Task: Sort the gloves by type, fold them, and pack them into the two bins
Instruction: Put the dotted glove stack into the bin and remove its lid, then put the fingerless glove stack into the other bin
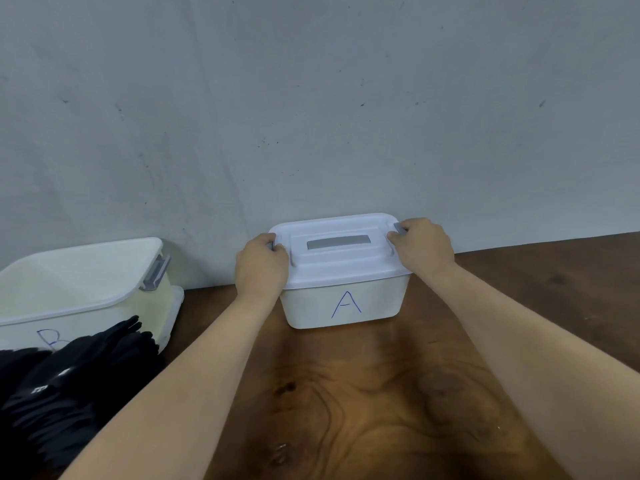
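Bins: two, bin A (346,303) and bin B (69,271). Lid (346,268): one, on bin A. My hands: two, left hand (261,268) and right hand (420,245). Grey latches (156,271): three showing, one on bin B, two part-hidden under my fingers. Black gloves (69,375): one heap, can't count. Table (346,393): one.

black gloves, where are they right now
In the head view the black gloves lie heaped at the lower left of the table, against the front of open bin B, left of lidded bin A.
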